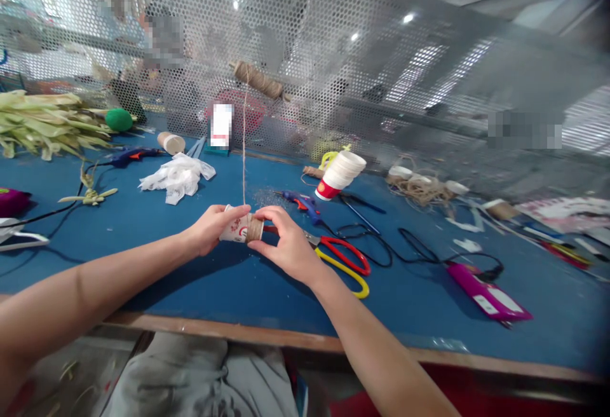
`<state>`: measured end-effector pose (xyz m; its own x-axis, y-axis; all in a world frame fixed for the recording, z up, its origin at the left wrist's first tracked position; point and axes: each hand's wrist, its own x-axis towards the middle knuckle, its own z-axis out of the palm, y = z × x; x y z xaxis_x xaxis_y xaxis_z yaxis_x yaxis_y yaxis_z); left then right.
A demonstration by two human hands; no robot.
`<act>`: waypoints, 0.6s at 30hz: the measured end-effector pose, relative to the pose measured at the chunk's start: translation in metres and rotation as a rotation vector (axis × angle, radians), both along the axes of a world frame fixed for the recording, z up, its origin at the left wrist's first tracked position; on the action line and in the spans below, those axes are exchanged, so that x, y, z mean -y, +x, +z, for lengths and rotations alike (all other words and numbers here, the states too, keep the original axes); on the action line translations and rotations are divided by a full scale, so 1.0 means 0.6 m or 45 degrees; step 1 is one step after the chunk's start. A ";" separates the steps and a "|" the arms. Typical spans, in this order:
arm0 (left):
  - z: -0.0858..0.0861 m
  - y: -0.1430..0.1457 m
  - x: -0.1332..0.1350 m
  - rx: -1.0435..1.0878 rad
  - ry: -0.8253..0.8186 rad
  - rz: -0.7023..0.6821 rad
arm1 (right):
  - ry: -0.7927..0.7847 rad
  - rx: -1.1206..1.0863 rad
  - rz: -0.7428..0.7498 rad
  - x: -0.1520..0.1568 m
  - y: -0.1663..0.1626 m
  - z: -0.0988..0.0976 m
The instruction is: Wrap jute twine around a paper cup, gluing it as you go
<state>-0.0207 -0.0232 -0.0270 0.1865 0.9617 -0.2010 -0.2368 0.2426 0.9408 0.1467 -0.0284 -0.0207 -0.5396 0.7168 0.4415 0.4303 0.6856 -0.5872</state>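
Between my two hands lies a white printed paper cup (pixel 232 231) on its side, its right part wound with brown twine (pixel 255 229). My left hand (pixel 213 229) grips the cup's left end, thumb on top near the taut twine strand (pixel 244 143). That strand runs up to a twine spool (pixel 258 80) hung on the mesh screen. My right hand (pixel 284 239) pinches the wound end between thumb and fingers. Just behind the right hand lie scissors (pixel 345 257) with one red and one yellow handle. A blue glue gun (pixel 304 205) rests beyond them.
Stacked paper cups (pixel 339 175) lean at the back. A magenta box (pixel 488 293) with black cable lies right. White plastic film (pixel 178 177), a second glue gun (pixel 133 156), a phone (pixel 222 126) and pale husks (pixel 42 121) occupy the left. The perforated metal screen (pixel 305 42) borders the table.
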 end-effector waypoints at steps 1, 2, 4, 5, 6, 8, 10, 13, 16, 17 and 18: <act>-0.001 0.000 -0.001 -0.031 0.013 0.010 | 0.016 0.007 -0.002 0.001 -0.001 -0.001; -0.001 0.000 -0.001 -0.061 0.022 0.024 | 0.028 0.013 -0.004 0.001 -0.002 -0.001; 0.000 0.001 0.000 -0.112 0.031 0.056 | 0.036 0.024 0.000 0.000 -0.002 -0.003; 0.001 0.002 0.001 -0.128 0.034 0.068 | 0.037 0.030 0.004 0.000 -0.001 -0.003; 0.002 0.003 0.002 -0.141 0.038 0.077 | 0.040 0.033 0.005 -0.001 0.000 -0.004; 0.004 0.004 0.004 -0.171 0.062 0.079 | 0.049 0.027 -0.003 -0.004 0.002 -0.003; 0.003 0.004 0.006 -0.190 0.117 0.063 | 0.048 0.006 -0.016 -0.006 0.004 -0.001; -0.003 0.004 0.006 -0.182 0.219 -0.005 | 0.039 -0.013 -0.005 -0.005 0.002 0.005; -0.009 0.004 0.006 -0.169 0.266 -0.071 | 0.037 0.005 0.039 0.001 -0.003 0.008; -0.010 0.004 0.006 -0.169 0.274 -0.076 | 0.028 0.001 0.051 0.003 -0.005 0.008; -0.010 0.004 0.006 -0.171 0.280 -0.077 | 0.014 -0.012 0.061 0.005 -0.006 0.008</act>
